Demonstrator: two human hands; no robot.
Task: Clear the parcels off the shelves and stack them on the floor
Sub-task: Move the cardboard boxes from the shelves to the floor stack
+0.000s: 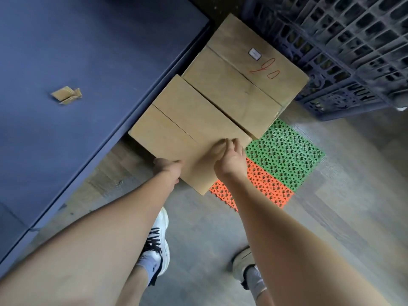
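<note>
The left hand (169, 170) is wrapped over the near edge of the near parcel (189, 133), its fingers hidden beneath the cardboard, so the load is taken from below at that edge. The right hand (231, 157) is laid on the parcel's top face with fingers curled down onto the cardboard, at three o'clock from the left hand; it appears to press and steady rather than lift, and whether anything is pinched cannot be told. By this two-point hold the box is judged to be guided squarely into place beside its neighbour. At one o'clock from the hands a second parcel (245, 78), marked in red and bearing a small label, is seen touching the held one end to end, which suggests a row or stack being built low by the floor. At ten o'clock the blue shelf surface (77, 62) is seen, bare but for a scrap of tape (66, 96). At four o'clock green and orange perforated floor tiles (278, 164) lie partly under the parcels. A dark plastic pallet (344, 47) leans at two o'clock, and two shoes (159, 246) are planted at six o'clock.
</note>
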